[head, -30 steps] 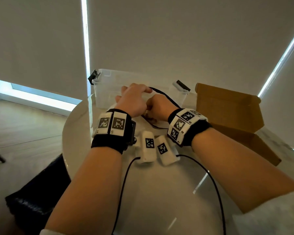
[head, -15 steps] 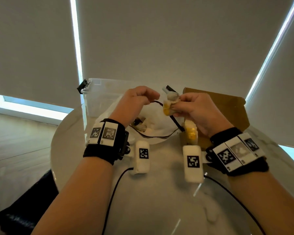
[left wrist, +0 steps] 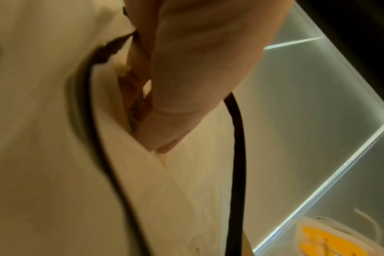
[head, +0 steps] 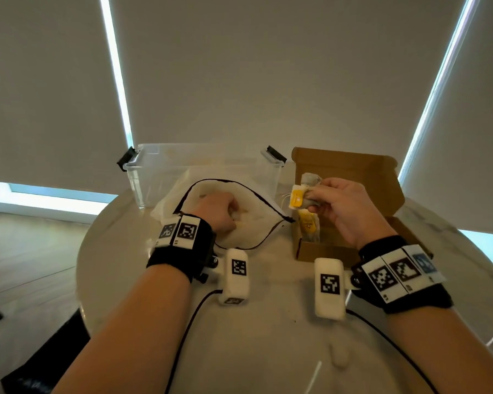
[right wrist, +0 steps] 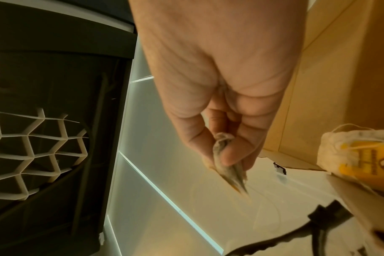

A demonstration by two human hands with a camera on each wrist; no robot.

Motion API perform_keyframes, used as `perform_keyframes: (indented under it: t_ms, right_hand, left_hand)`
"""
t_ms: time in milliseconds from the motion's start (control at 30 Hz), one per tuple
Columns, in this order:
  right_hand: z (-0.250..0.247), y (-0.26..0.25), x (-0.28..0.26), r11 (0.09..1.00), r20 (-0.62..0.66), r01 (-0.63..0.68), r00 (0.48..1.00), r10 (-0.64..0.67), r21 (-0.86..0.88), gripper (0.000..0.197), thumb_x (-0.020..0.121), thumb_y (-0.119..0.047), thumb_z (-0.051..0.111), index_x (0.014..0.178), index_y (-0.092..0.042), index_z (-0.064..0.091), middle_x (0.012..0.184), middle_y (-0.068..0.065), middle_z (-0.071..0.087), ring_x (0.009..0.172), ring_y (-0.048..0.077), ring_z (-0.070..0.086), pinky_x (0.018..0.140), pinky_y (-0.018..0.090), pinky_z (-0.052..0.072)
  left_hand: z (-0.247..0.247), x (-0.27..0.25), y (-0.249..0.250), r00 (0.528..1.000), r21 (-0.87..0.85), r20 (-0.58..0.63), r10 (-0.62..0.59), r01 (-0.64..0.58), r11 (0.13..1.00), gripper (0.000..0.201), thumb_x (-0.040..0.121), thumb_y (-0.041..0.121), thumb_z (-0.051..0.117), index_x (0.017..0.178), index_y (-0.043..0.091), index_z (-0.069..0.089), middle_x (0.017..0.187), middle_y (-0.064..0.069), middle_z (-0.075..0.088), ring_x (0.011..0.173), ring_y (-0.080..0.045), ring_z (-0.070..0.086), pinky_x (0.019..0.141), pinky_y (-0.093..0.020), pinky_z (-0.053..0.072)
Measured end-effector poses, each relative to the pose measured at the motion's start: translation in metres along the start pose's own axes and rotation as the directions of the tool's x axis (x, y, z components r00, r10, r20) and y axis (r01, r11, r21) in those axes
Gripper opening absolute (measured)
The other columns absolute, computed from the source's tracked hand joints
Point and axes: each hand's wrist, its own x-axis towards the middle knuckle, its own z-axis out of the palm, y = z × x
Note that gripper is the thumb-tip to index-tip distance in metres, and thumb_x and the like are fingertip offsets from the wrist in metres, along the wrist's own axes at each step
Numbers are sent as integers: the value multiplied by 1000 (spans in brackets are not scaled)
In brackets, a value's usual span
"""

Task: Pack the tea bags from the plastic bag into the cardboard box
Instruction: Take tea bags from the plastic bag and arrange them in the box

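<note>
A white plastic bag (head: 256, 223) with a black zip edge lies open on the table. My left hand (head: 230, 215) is inside its mouth. In the left wrist view, the left hand (left wrist: 143, 104) has its fingers curled round a brownish tea bag (left wrist: 131, 90). My right hand (head: 313, 198) pinches a tea bag with a yellow tag (head: 299, 197) over the open cardboard box (head: 325, 250). The right wrist view shows my right hand (right wrist: 229, 155) pinching the same bag, the held tea bag (right wrist: 228, 169). Another yellow-tagged tea bag (head: 309, 226) lies in the box, the boxed tea bag (right wrist: 351, 155).
A clear plastic tub (head: 154, 177) with black clips stands behind the bag. The box lid (head: 353, 177) stands upright at the back right. The round pale table (head: 268, 351) has black cables running across it. A dark chair (head: 40, 365) is at lower left.
My right hand carried the tea bag to the right, from above the plastic bag to over the box. My left hand dropped from the bag's raised edge into its mouth.
</note>
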Motion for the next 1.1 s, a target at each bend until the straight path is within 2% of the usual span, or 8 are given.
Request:
perform_keyframes:
  t_ms: [233, 367, 500, 633, 833, 900, 1000, 1100]
  right_hand:
    - [-1, 1, 0, 1000, 2, -26, 1000, 26, 6, 9, 86, 0, 60, 80, -6, 63, 86, 7, 66, 70, 11, 61, 60, 17, 55]
    - [-4, 1, 3, 999, -20, -36, 999, 37, 32, 10, 86, -1, 60, 80, -7, 64, 86, 7, 67, 71, 12, 61, 62, 19, 55]
    - [-4, 0, 2, 998, -6, -31, 999, 31, 48, 7, 86, -1, 60, 84, -7, 64, 88, 8, 67, 72, 12, 61, 62, 18, 55]
    - [-4, 0, 2, 997, 5, -32, 999, 31, 70, 6, 86, -1, 60, 86, -5, 64, 92, 10, 66, 72, 12, 61, 63, 19, 55]
    - [-7, -3, 0, 962, 53, -12, 999, -2, 272, 10, 89, 1, 54, 83, -3, 62, 84, 9, 64, 70, 12, 61, 58, 17, 54]
    - [-10, -4, 0, 942, 70, -12, 997, -13, 337, 12, 90, 0, 52, 84, -3, 62, 87, 11, 65, 72, 14, 60, 56, 16, 53]
    - [-14, -4, 2, 915, 92, -4, 995, -36, 403, 14, 90, 0, 49, 89, -2, 62, 95, 15, 63, 78, 17, 59, 55, 16, 52]
    - [-18, -2, 5, 900, 87, -10, 996, -32, 437, 16, 90, 0, 47, 99, 1, 60, 102, 19, 60, 79, 18, 59, 55, 16, 51]
  left_hand:
    - [-3, -2, -6, 990, -132, -141, 7, -26, 991, 7, 84, 19, 66, 91, 16, 66, 86, 4, 57, 83, -14, 53, 73, -21, 36]
    - [-27, -13, -4, 949, -228, -314, 10, -86, 970, 11, 88, 14, 60, 91, 18, 70, 91, 6, 62, 86, -8, 53, 79, -20, 38]
    - [-49, -30, 7, 948, -354, -318, 24, -142, 924, 12, 89, 15, 60, 88, 22, 69, 88, 12, 62, 88, -7, 56, 82, -23, 43]
    - [-60, -43, 24, 941, -548, -338, -7, -191, 814, 8, 89, 15, 62, 88, 21, 67, 83, 7, 67, 74, -8, 63, 67, -16, 49]
    - [-59, -31, 54, 963, -830, -259, -79, -180, 528, 11, 94, 12, 55, 90, 21, 59, 80, 3, 61, 65, -5, 53, 59, -16, 45]
    - [-56, -24, 66, 985, -948, -154, -81, -125, 294, 16, 96, 8, 47, 95, 20, 57, 85, 0, 58, 70, -9, 51, 63, -21, 45]
    - [-52, -14, 82, 1000, -982, 31, -5, 30, -189, 26, 99, 4, 34, 97, 14, 57, 101, -12, 57, 88, -23, 56, 75, -36, 54]
    - [-46, -4, 93, 990, -909, 139, 33, 141, -391, 25, 101, 7, 28, 103, 5, 53, 102, -20, 55, 87, -29, 57, 73, -39, 52]
